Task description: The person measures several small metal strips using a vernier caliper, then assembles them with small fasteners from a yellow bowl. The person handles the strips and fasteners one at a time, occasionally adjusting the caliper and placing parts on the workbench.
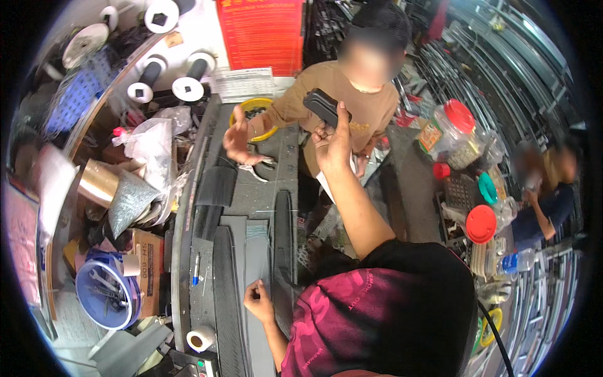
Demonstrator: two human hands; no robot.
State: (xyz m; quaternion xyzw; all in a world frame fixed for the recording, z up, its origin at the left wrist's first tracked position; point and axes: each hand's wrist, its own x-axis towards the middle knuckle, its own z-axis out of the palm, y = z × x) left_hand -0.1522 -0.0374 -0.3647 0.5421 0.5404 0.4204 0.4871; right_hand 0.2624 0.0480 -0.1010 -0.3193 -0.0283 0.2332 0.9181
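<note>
My right hand (331, 146) is raised at the centre, its thumb and fingers wrapped round a black blocky object (323, 105) with rounded, ridged edges; its exact kind is unclear. Lower down, my left hand (259, 303) rests over long flat grey strips (256, 267) on the workbench. Its fingers are curled and pinched together, and whatever is between them is hidden. Dark mesh-like strips (229, 295) lie beside the grey ones. Across the bench a person in a brown top stretches out an open hand (237, 139), close to a metal hand tool (256, 168).
A yellow basket (276, 131) sits at the bench's far end. On its left edge are a pen (196, 269) and a white roll (200, 339). A blue bucket of tools (108, 295) stands further left. Red-lidded jars (447, 129) crowd the right counter.
</note>
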